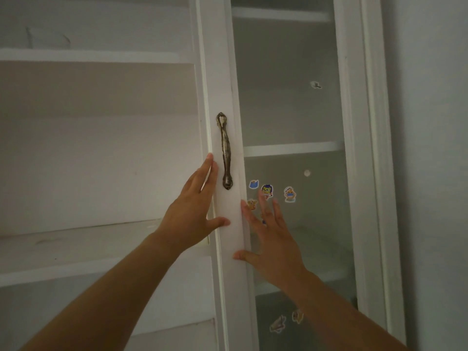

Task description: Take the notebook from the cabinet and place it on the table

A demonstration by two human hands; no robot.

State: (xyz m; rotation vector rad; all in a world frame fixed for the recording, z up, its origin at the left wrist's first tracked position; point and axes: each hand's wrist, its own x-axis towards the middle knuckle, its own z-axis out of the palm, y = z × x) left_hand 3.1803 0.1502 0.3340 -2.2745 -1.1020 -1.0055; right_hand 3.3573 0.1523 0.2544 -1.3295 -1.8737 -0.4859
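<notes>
Two bare arms reach up to a white cabinet (pixel 354 102) in dim light. On the left its inside stands open, with plain white shelves (pixel 83 245) one above another, and I can see nothing lying on them. Where the notebook is I cannot tell from here. Next comes the left grip (pixel 193 201), which clasps the free edge of the door (pixel 229 236). Its fingers (pixel 206 171) are pressed together and laid straight up along that edge, and the thumb lies across the front of the white frame. Just beside the fingers, upright on the frame, is a dark metal handle (pixel 225 150) that neither hand touches. The right grip (pixel 272 243) lies lower and to the right, palm to the door and fingers fanned wide over the glass pane (pixel 291 97), its thumb resting on the frame. Small cartoon stickers (pixel 267 191) dot the glass around its fingertips, and two more sit lower down near the forearm. Through the pane more white shelves show faintly, and beyond the cabinet's right side is a bare grey wall (pixel 430 148).
</notes>
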